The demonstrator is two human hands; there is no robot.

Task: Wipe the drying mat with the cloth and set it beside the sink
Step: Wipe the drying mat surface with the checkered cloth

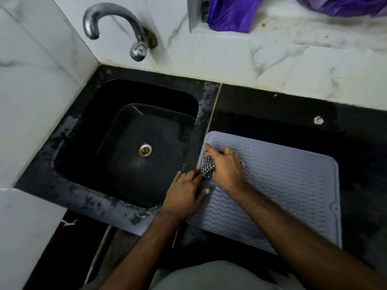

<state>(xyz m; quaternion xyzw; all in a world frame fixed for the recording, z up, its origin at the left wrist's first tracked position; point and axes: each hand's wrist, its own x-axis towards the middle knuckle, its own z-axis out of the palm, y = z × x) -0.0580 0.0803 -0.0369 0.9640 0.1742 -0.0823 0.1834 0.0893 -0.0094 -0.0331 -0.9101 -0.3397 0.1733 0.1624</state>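
Note:
A pale blue-grey drying mat (289,181) with wavy ridges lies flat on the black counter, right of the black sink (134,147). My right hand (225,166) presses a bunched black-and-white checked cloth (208,165) onto the mat's left part, near its far left corner. Most of the cloth is hidden under the palm. My left hand (185,192) rests flat on the mat's left edge, fingers spread and thumb on the mat, holding it down.
A chrome tap (117,24) juts from the tiled wall above the sink. Purple cloth or plastic (232,13) lies on the white ledge at the back. A small shiny object (318,120) sits on the black counter (293,114) behind the mat. The sink surround looks wet.

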